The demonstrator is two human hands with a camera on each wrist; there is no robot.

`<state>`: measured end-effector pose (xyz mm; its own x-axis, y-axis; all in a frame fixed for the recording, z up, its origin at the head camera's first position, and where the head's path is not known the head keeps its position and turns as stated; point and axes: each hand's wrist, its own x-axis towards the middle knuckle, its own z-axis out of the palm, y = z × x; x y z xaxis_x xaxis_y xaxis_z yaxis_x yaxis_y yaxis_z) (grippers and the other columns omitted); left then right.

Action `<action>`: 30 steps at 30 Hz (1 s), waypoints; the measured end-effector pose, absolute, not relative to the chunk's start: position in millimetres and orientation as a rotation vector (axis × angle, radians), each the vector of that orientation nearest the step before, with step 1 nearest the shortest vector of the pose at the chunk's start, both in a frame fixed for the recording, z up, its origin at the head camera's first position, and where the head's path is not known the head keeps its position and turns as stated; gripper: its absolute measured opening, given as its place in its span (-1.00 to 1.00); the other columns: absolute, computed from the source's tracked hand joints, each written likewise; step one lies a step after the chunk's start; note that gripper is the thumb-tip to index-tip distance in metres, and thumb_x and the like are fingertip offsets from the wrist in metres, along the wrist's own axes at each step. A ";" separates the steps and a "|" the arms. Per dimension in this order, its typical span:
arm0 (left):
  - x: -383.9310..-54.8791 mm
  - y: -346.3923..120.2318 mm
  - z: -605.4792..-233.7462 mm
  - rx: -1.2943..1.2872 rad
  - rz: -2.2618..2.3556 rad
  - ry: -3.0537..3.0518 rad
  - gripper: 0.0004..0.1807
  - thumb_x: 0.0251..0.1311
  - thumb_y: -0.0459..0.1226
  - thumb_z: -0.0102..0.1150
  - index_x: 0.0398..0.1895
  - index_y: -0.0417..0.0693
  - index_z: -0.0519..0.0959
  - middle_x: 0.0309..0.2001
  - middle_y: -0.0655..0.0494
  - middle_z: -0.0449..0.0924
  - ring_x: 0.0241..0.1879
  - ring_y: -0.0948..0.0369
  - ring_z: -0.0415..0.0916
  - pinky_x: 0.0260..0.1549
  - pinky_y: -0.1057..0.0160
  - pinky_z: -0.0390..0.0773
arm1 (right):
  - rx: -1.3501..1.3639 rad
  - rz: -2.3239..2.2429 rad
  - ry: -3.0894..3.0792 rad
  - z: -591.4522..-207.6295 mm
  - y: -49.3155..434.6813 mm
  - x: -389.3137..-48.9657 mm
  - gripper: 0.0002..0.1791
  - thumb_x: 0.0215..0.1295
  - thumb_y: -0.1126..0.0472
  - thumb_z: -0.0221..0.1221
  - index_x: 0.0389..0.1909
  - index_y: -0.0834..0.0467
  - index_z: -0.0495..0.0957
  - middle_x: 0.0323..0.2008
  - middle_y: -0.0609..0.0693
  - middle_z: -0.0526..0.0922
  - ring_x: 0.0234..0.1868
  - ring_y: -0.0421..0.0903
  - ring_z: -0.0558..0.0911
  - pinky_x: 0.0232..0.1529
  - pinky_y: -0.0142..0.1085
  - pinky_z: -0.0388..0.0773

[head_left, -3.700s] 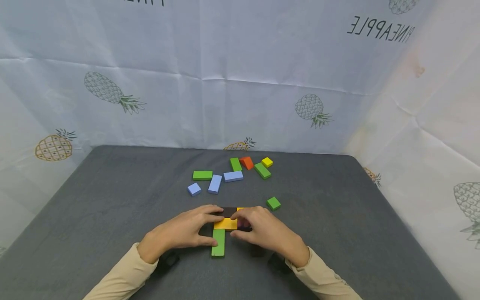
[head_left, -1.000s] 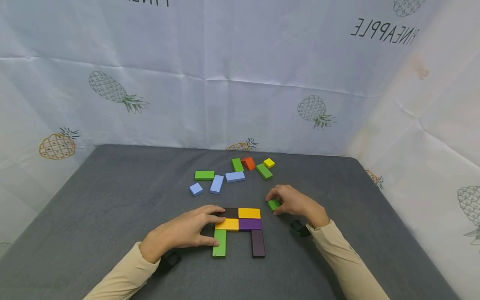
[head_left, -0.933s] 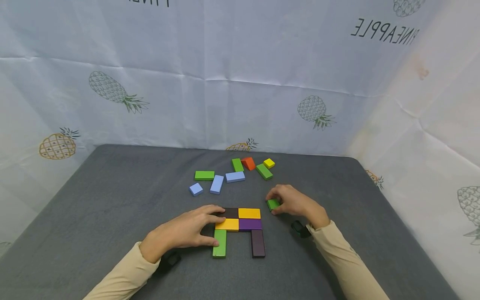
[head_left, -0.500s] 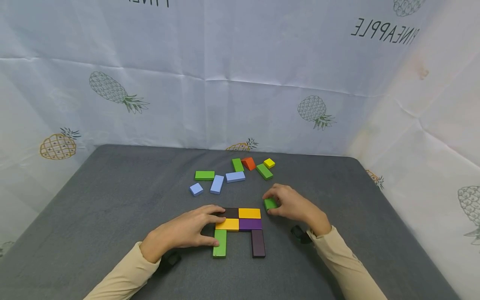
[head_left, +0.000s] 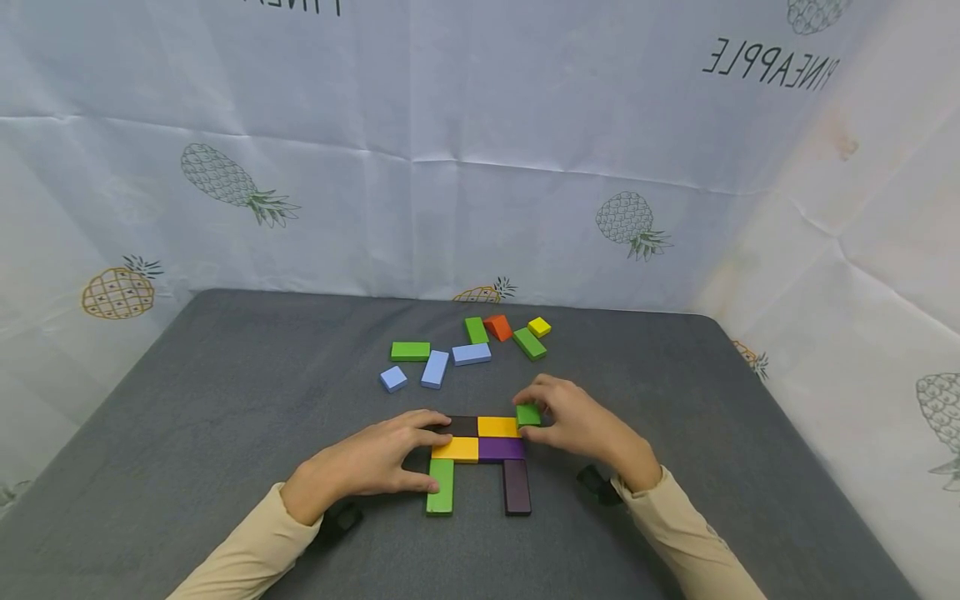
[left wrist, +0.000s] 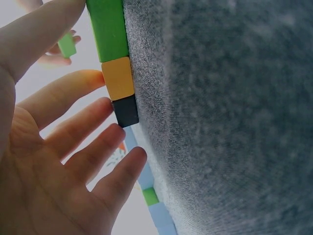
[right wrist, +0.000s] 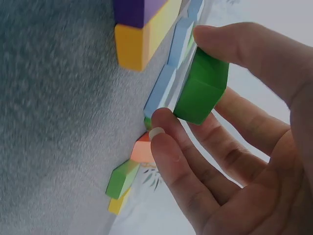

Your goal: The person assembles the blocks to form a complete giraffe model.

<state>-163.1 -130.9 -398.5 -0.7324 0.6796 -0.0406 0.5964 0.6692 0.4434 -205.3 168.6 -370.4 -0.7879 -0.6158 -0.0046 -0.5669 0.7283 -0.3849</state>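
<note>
My right hand point(head_left: 577, 421) pinches a small green block point(right wrist: 203, 88) between thumb and fingers, raised off the cloth at the back right corner of a flat block arrangement. That arrangement has a black block point(head_left: 463, 426) and a yellow block point(head_left: 498, 427) behind, then another yellow block point(head_left: 455, 450) and a purple block point(head_left: 501, 449). A long green block point(head_left: 440, 492) and a dark brown block point(head_left: 517, 487) extend toward me like two legs. My left hand point(head_left: 375, 458) rests along the left side, fingers extended, fingertips at the yellow and black blocks, thumb by the long green one.
Farther back lie loose blocks: a light blue cube point(head_left: 393, 379), two light blue bars point(head_left: 435, 369), several green blocks point(head_left: 410, 352), an orange-red wedge point(head_left: 498, 327) and a small yellow block point(head_left: 538, 327). A pineapple-print curtain point(head_left: 480, 225) hangs behind the grey table point(head_left: 247, 400).
My right hand left the arrangement, took the small green block from the table at right, and brought it left to the yellow block's end. The left hand stayed in place.
</note>
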 end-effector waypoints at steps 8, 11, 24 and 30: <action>-163.6 -131.0 -398.4 1.043 0.611 2.676 -0.36 0.17 0.04 0.36 0.27 -0.05 0.55 0.40 0.04 0.36 0.38 0.05 0.33 0.23 -0.01 0.49 | -0.973 -0.598 2.762 -368.0 160.6 -194.1 -0.62 0.19 0.20 0.35 0.05 0.14 0.65 -0.11 -0.07 0.61 -0.19 -0.15 0.56 -0.15 -0.31 0.58; -164.2 -131.0 -398.9 1.046 0.611 2.672 -0.36 0.17 0.04 0.36 0.28 -0.04 0.55 0.40 0.04 0.35 0.38 0.05 0.33 0.23 -0.01 0.48 | -1.010 -0.609 2.751 -367.5 157.7 -190.1 -0.63 0.20 0.20 0.33 0.05 0.14 0.65 -0.12 -0.10 0.59 -0.20 -0.17 0.54 -0.19 -0.35 0.54; -164.0 -131.3 -399.1 1.046 0.606 2.674 -0.35 0.17 0.06 0.35 0.28 -0.04 0.54 0.40 0.05 0.36 0.37 0.06 0.34 0.21 0.02 0.50 | -1.130 -0.723 2.759 -367.8 141.9 -172.5 -0.60 0.23 0.12 0.36 0.07 0.15 0.63 -0.08 -0.07 0.64 -0.21 -0.18 0.61 -0.17 -0.35 0.62; -162.5 -131.0 -398.6 1.050 0.609 2.684 -0.36 0.17 0.05 0.35 0.27 -0.04 0.55 0.38 0.05 0.37 0.35 0.07 0.36 0.19 0.03 0.52 | -1.201 -0.743 2.722 -370.0 137.1 -167.4 -0.61 0.23 0.14 0.36 0.07 0.13 0.64 -0.08 -0.08 0.63 -0.26 -0.29 0.53 -0.22 -0.43 0.56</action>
